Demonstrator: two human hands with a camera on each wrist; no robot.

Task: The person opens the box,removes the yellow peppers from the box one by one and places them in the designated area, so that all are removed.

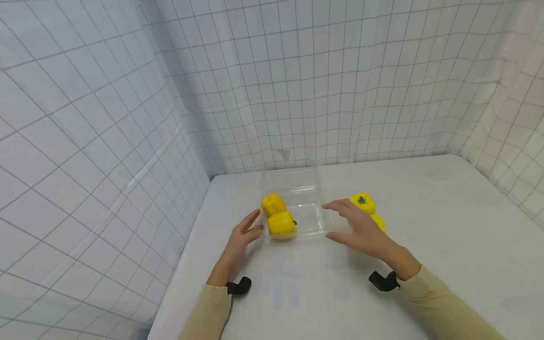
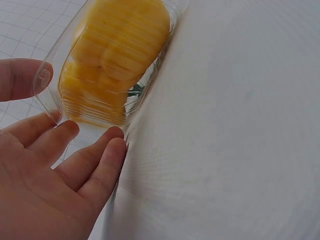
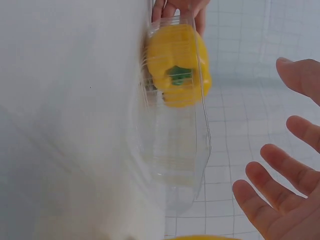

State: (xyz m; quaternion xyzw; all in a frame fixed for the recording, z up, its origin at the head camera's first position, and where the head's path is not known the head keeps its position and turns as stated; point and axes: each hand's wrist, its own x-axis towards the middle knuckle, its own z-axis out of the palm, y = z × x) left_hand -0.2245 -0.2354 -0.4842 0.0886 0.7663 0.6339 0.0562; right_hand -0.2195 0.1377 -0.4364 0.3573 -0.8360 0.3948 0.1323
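A clear plastic container [image 1: 309, 221] lies open on the table with its lid [image 1: 289, 180] folded back toward the wall. In its left half are two yellow bell peppers, one behind [image 1: 273, 204] and one in front [image 1: 281, 225]. My left hand [image 1: 239, 241] is at the container's left end, thumb and fingers spread along the rim and outer wall [image 2: 95, 112]. My right hand [image 1: 361, 229] hovers past the container's right side, fingers apart, holding nothing. Partly behind it sit two more yellow bell peppers, one farther back [image 1: 363, 202] and one nearer [image 1: 378, 222].
A white-covered table [image 1: 450, 245] carries everything. Grid-patterned white curtains [image 1: 297, 85] hang behind and on both sides. A black wrist camera [image 1: 240, 286] is worn on the left arm, another [image 1: 384, 281] on the right.
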